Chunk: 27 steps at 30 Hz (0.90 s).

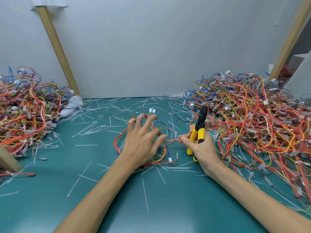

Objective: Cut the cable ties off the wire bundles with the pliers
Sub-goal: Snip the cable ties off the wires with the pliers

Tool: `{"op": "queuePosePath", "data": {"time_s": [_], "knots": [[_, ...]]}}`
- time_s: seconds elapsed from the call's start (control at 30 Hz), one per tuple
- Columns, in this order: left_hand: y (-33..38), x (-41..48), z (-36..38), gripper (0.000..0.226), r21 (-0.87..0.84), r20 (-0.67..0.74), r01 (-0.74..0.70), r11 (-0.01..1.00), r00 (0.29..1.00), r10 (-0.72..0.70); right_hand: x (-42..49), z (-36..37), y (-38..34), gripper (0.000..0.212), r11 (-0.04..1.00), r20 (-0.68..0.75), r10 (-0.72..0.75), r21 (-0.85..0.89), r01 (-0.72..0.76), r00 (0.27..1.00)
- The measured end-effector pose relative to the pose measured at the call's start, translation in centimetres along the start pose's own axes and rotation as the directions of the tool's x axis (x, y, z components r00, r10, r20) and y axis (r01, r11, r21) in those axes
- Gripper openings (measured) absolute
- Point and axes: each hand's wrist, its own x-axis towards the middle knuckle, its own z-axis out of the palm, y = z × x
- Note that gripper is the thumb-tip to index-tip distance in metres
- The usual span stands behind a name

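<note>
A loose wire bundle point(117, 140) of red, orange, yellow and blue wires lies on the green table point(50, 165) at the centre. My left hand point(143, 142) is spread over it with fingers splayed, and its thumb tip touches a wire. My right hand point(198, 145) grips the yellow-handled pliers point(198, 130), black jaws pointing up and away, while its thumb and forefinger pinch the orange wire strand near a small white cable tie point(176, 136). The pliers' jaws are clear of the bundle.
A large heap of wire bundles point(252, 125) fills the right side; another heap point(23, 115) sits at the left. Several cut white cable ties point(87, 130) litter the table. A white cloth object point(72, 105) lies by a wooden post point(57, 47). Grey wall behind.
</note>
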Motion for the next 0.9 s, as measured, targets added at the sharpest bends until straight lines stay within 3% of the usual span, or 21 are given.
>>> {"op": "queuePosePath", "data": {"time_s": [0.1, 0.2, 0.3, 0.37, 0.5, 0.57, 0.67, 0.73, 0.77, 0.83, 0.9], "knots": [[0.4, -0.7, 0.2, 0.065, -0.188, 0.259, 0.091, 0.978, 0.965, -0.040, 0.3, -0.5, 0.2, 0.027, 0.999, -0.004, 0.019, 0.046, -0.018, 1.000], [1.2, -1.1, 1.1, 0.063, -0.218, 0.355, 0.154, 0.964, 0.932, -0.069, 0.4, -0.7, 0.2, 0.029, 0.991, 0.008, 0.050, 0.123, -0.050, 0.999], [1.1, -0.8, 1.0, 0.051, -0.211, 0.275, 0.192, 0.958, 0.952, -0.130, 0.2, -0.7, -0.1, 0.027, 0.982, 0.044, 0.073, 0.171, -0.080, 0.996], [0.6, -0.5, 0.8, 0.050, -0.194, 0.188, 0.132, 0.972, 0.978, -0.095, 0.1, -0.5, -0.2, 0.028, 0.982, 0.070, 0.074, 0.171, -0.085, 0.995], [-1.2, 0.1, -0.5, 0.055, -0.472, 0.279, 0.089, 0.877, 0.959, 0.053, -0.1, -0.5, -0.4, 0.029, 0.988, 0.109, 0.061, 0.135, -0.075, 0.992], [-2.2, 0.2, -1.0, 0.057, -0.532, 0.288, 0.133, 0.836, 0.957, 0.031, -0.1, -0.5, -0.4, 0.028, 0.989, 0.108, 0.056, 0.133, -0.071, 0.993], [-2.4, 0.4, -1.8, 0.044, -0.367, 0.032, 0.149, 0.918, 0.989, -0.148, 0.0, -0.6, -0.4, 0.027, 0.986, 0.097, 0.065, 0.144, -0.079, 0.993], [-1.7, 0.7, -1.9, 0.035, -0.202, -0.197, 0.096, 0.975, 0.971, -0.136, 0.0, -0.7, -0.4, 0.026, 0.986, 0.101, 0.065, 0.148, -0.079, 0.993], [-1.2, 0.7, -1.8, 0.031, -0.193, -0.242, 0.051, 0.980, 0.965, -0.098, 0.0, -0.7, -0.4, 0.026, 0.986, 0.104, 0.061, 0.150, -0.076, 0.993], [0.4, 0.6, -1.2, 0.023, -0.329, -0.178, 0.028, 0.944, 0.980, -0.091, 0.0, -0.7, -0.3, 0.026, 0.986, 0.105, 0.049, 0.154, -0.065, 0.993], [1.9, 0.1, -0.3, 0.022, -0.497, -0.003, 0.207, 0.843, 0.971, -0.240, -0.1, -0.6, -0.3, 0.026, 0.987, 0.111, 0.035, 0.153, -0.052, 0.993]]}}
